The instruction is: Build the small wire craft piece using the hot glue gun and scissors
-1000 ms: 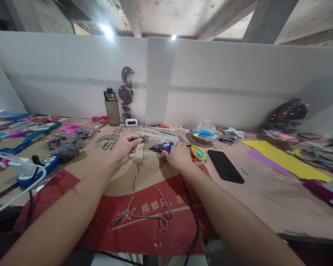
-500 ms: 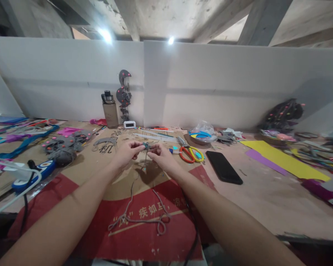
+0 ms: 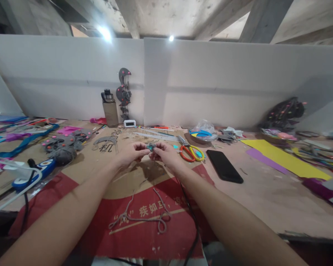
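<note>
– Where do the edges run, counting from the phone [image 3: 224, 166]?
– A white panel [image 3: 224, 66] stands upright behind it, along the back of the worktop [image 3: 255, 210]. Pinkish surface stretches from the phone's near end to the front edge. To its left, a red-and-brown cardboard sheet [image 3: 133, 245] lies under the hands.
– What borders the phone?
– The scissors [image 3: 190, 149], red- and yellow-handled, lie just to its left. A bowl [image 3: 204, 141] sits behind and leftward; a purple sheet [image 3: 266, 161] and a yellow sheet [image 3: 285, 159] lie to its right.
– And the thing in hand?
– A small teal piece [image 3: 151, 147], left of the phone, above the cardboard's brown part. Fingertips cover much of it, so I can't make out its shape. A thin grey cord [image 3: 144, 220] lies looped on the red part, left of the phone and nearer the person.
– How are the hands posed?
– Both arms reach forward and converge. The left hand [image 3: 134, 152] has its grip closed on the piece, thumb and finger pinching; the right hand [image 3: 168, 153] pinches it from the other side, fingertips nearly meeting.
</note>
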A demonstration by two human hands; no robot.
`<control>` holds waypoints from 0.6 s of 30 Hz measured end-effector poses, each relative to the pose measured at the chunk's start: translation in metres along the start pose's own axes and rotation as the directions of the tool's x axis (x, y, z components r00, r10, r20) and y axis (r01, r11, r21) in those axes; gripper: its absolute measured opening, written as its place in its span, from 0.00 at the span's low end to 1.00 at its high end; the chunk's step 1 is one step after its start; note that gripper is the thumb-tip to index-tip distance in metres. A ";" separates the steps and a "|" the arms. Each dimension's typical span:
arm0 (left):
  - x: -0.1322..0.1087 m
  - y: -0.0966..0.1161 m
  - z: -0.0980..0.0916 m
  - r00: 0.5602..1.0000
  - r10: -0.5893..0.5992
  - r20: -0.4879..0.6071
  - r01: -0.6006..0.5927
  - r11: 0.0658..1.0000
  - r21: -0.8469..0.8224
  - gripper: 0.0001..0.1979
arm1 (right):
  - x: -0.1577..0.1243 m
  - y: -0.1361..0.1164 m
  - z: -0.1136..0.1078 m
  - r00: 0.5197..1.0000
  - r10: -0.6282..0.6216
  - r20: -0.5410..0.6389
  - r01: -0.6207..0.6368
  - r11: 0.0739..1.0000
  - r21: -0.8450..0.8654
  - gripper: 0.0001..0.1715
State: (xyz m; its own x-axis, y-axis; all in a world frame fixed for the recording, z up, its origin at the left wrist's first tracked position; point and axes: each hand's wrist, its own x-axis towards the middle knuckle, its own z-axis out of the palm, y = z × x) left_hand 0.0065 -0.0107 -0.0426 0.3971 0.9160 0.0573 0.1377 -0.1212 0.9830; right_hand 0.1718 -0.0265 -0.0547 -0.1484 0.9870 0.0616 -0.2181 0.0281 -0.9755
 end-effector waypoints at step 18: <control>0.003 -0.003 -0.007 0.999 -0.017 0.050 0.018 1.000 -0.016 0.17 | -0.001 0.007 -0.005 0.954 -0.265 0.143 0.297 0.745 -0.598 0.05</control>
State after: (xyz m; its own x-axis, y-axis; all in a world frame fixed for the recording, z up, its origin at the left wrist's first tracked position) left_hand 0.0006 -0.0052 -0.0444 0.4398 0.8976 0.0318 0.1300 -0.0987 0.9866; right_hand 0.1749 -0.0263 -0.0623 -0.2221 0.9110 0.3475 0.3703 0.4085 -0.8343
